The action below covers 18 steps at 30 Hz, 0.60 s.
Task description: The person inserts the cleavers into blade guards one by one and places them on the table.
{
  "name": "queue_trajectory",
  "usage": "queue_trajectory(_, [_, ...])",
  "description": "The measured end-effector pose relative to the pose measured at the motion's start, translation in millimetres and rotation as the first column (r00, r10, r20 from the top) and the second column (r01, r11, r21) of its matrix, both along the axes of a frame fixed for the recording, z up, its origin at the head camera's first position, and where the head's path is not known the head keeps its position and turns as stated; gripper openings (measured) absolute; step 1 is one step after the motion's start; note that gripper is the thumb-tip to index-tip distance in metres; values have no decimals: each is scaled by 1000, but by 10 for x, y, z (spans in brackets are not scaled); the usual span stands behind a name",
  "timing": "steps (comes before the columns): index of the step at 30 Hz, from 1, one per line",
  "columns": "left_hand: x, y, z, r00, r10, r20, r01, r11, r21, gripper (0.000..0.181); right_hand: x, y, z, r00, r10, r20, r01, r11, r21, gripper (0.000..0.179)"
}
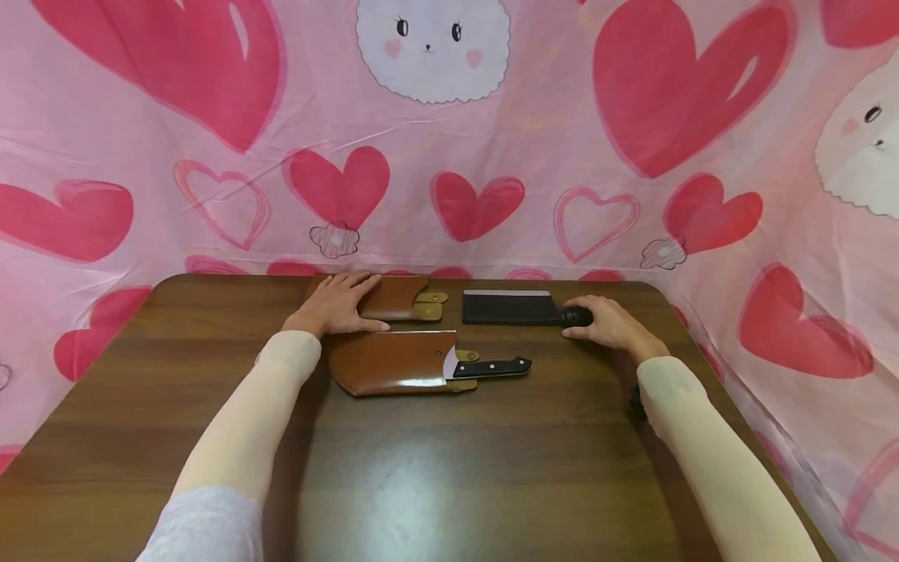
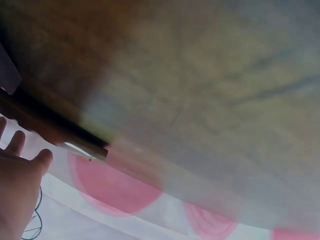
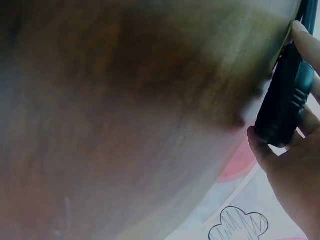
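Cleaver (image 1: 509, 307), black blade with a pale strip along its far edge; lies flat near the back of the wood-grain tabletop (image 1: 421, 476), blade end toward the rear sheath, a short gap between them. Handle (image 1: 579, 316) points right, presumably so the right hand meets it without crossing over the blade.

Right hand (image 1: 618, 324): thumb on the near side, fingers on the far side, holding the cleaver by its handle; the grip at the butt end likely keeps skin well away from the edge.

Rear sheath (image 1: 393, 297), brown leather with tan straps; lies along the back edge, mouth and straps facing the cleaver, seemingly so that blade and opening line up.

Left hand (image 1: 333, 304): wide, fingers spread on top of the closed end of the rear sheath, thumb reaching along the near side; probably a steadying press.

Front sheath (image 1: 386, 365), brown leather; lies just in front of the rear one. Holds a knife, its riveted black handle (image 1: 495, 367) projecting right, most of the blade covered, probably for safe keeping
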State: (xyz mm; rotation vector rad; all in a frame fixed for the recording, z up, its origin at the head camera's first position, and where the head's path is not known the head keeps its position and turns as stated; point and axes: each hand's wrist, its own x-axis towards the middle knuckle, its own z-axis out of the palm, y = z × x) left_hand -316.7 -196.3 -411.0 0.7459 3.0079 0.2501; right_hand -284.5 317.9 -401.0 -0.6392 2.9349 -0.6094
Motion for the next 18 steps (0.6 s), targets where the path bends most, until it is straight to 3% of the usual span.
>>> queue_trajectory(9, [-108,10,-29,1000,-3,7,3,999,-38,113,-82,26,-41,999,25,-24,-25,1000,-8,51])
queue_trajectory(18, [-161,18,-57,998,4,61,1,997,-81,118,-68,63,-18,999,36,9,-36,999,2,47])
